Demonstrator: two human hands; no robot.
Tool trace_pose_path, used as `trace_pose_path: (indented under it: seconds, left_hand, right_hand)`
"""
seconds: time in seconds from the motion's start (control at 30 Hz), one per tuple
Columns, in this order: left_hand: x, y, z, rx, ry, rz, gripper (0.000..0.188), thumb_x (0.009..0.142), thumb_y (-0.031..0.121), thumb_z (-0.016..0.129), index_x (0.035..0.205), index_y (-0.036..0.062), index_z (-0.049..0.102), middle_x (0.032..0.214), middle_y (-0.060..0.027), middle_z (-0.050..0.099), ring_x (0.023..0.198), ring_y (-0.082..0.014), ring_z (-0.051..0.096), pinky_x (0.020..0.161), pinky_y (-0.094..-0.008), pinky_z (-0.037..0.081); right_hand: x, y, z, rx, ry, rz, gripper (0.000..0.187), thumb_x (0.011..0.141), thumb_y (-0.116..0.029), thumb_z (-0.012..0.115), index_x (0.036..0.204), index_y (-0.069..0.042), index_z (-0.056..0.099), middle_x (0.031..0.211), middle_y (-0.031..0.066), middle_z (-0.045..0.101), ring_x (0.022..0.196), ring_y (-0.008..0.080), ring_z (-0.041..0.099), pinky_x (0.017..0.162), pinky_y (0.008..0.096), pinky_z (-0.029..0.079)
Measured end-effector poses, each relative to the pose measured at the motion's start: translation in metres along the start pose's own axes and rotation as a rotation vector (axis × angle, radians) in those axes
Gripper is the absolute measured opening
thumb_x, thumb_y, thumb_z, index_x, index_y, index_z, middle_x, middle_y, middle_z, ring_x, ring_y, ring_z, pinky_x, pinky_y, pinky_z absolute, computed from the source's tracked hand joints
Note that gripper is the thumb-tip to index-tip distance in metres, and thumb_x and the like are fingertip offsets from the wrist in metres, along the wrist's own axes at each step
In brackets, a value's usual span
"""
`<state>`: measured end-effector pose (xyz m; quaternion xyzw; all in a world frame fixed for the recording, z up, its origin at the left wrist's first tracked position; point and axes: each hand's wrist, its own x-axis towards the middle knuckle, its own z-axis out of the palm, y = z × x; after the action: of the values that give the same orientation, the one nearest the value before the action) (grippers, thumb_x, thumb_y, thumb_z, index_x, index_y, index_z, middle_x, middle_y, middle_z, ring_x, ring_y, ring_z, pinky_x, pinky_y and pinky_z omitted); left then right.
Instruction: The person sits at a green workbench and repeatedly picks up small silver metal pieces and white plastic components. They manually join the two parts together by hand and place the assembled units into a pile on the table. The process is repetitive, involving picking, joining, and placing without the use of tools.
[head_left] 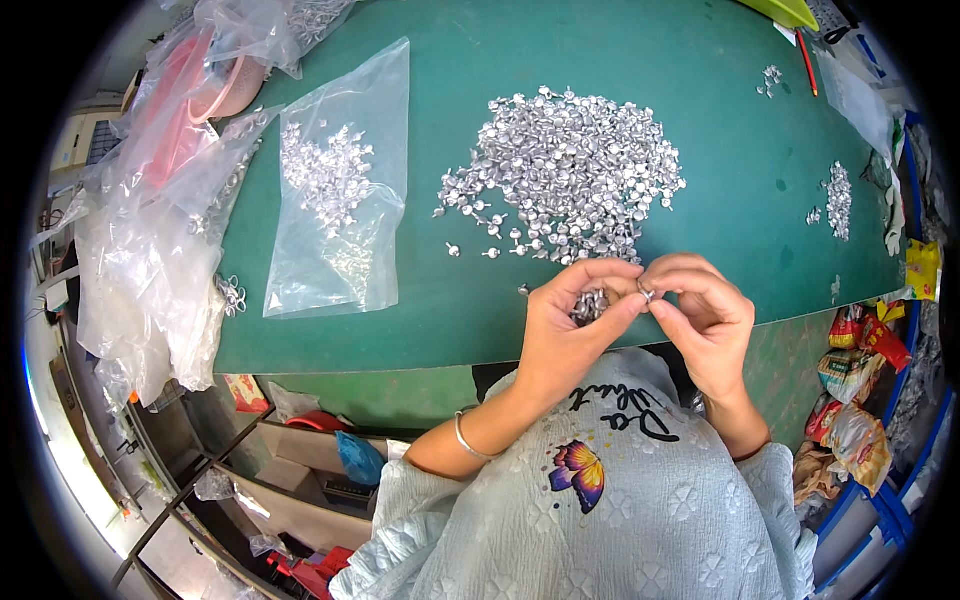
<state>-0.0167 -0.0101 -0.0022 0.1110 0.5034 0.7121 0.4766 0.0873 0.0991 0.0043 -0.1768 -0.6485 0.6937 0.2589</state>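
Note:
Small silver metal pieces [588, 308], each seemingly with a round head and a short stem, lie cupped in my left hand [550, 340]. Its thumb and forefinger come together at one small metal piece [648, 294]. Pinching that same piece from the other side are the fingertips of my right hand [712, 315]. Both hands are above the table's near edge. Just beyond them a large heap of the same metal pieces [580, 160] spreads over the green table [740, 90], with a few loose ones at its left.
A clear plastic bag [385, 200] holding metal pieces lies left of the heap. Further left are crumpled clear bags [130, 270] and a pink basket [240, 90]. A small pile [838, 200] and a red pencil [806, 62] lie at right. Snack packets [858, 450] sit beside the table.

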Motion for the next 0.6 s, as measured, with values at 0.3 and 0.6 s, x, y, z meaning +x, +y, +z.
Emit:
trace_pose_path:
  seconds: [0.3,0.6]
  left_hand:
    - [-0.0028,0.0001,-0.0022,0.053,-0.013,-0.015,0.015,0.080,0.002,0.063,0.094,-0.0013,0.063,0.084,-0.0047,0.065,0.079,-0.0077,0.058,0.072,-0.0211,0.045]
    - [-0.0023,-0.0013,-0.0069,-0.017,-0.077,-0.101,0.011,0.080,0.005,0.064,0.089,-0.0006,0.064,0.081,-0.0036,0.064,0.073,-0.0054,0.055,0.064,-0.0182,0.044]
  right_hand:
    - [-0.0042,0.0048,0.0001,0.266,0.025,0.058,0.021,0.075,0.015,0.057,0.095,0.007,0.056,0.095,0.0150,0.058,0.090,0.0197,0.056,0.080,0.0309,0.045]
    - [-0.0055,-0.0035,-0.0013,0.130,0.018,0.020,0.016,0.075,0.011,0.059,0.090,0.006,0.059,0.088,0.0147,0.060,0.086,0.0229,0.056,0.076,0.0333,0.046]
